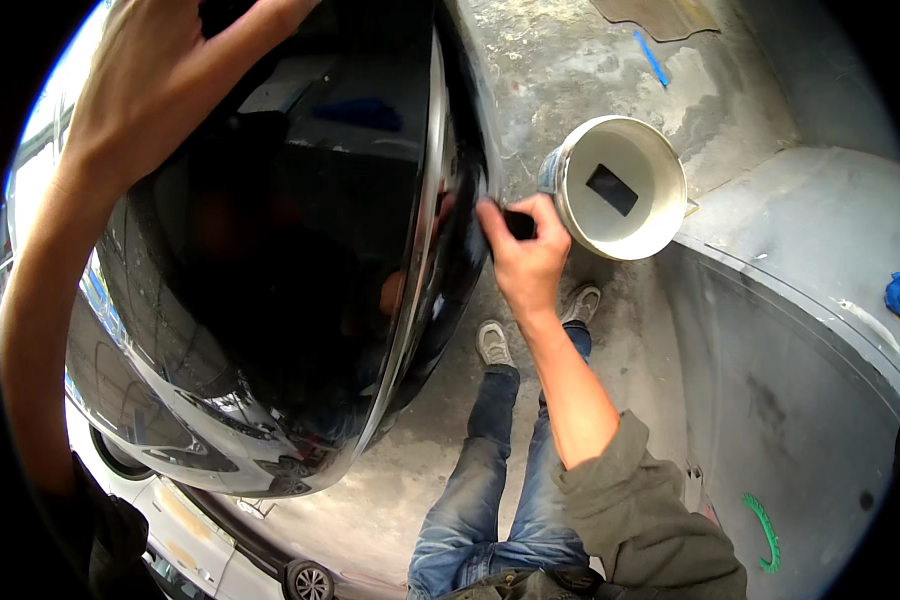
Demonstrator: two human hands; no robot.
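A glossy black, curved car panel with a pale strip along its right edge fills the left half of the head view. My left hand is at its upper left, thumb stretched out; the fingertips run out of the picture. Beside the panel's right edge, my right hand is closed, slightly blurred. A small black piece shows between its thumb and curled fingers; its kind cannot be made out. Just right of that hand stands a white bucket, with a flat black rectangle inside it.
A large grey panel borders the right side, with a green curved strip on it. Blue tape lies on the stained concrete floor. My shoes are below the bucket. A white car is at lower left.
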